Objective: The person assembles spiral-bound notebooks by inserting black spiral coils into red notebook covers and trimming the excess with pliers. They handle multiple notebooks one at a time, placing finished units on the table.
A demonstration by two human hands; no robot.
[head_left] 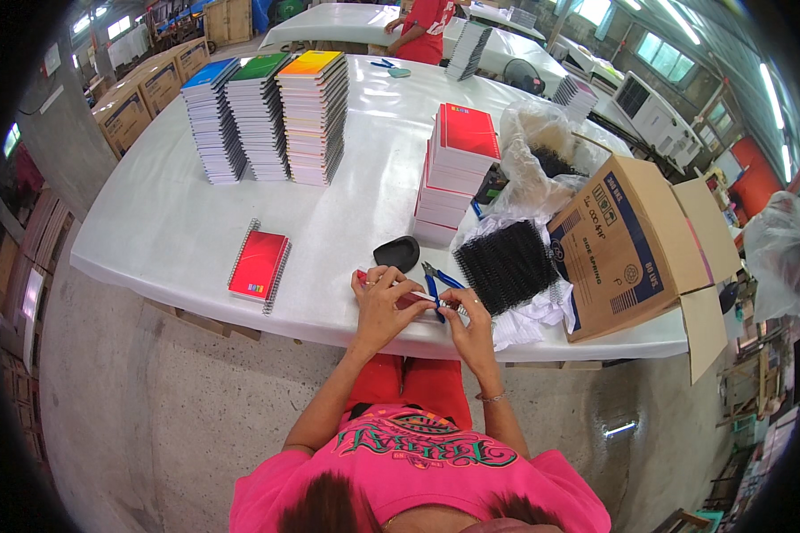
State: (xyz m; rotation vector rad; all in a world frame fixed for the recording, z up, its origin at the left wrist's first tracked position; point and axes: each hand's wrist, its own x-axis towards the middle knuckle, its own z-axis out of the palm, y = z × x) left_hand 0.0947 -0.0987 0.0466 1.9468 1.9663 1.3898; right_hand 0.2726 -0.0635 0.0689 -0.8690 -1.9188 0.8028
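Near the table's front edge, my left hand point(385, 302) grips a small red notebook point(416, 299) seen nearly edge-on, its fingers covering most of it. My right hand point(471, 329) is closed in a pinch at the notebook's right end; what sits between the fingertips is too small to make out. Blue-handled cutting pliers point(443, 277) lie just beyond both hands. A black shallow dish-like piece point(396, 255) rests beyond my left hand. To the right is a pile of black spiral binding coils point(507, 266). One red spiral notebook point(260, 264) lies apart on the left.
Three tall notebook stacks, blue point(213, 124), green point(258, 120) and yellow-orange point(313, 120), stand at the far left. Red-covered books point(458, 169) are piled ahead. An open cardboard box point(618, 244) and a clear plastic bag point(542, 124) occupy the right. Another person point(425, 31) stands beyond the table.
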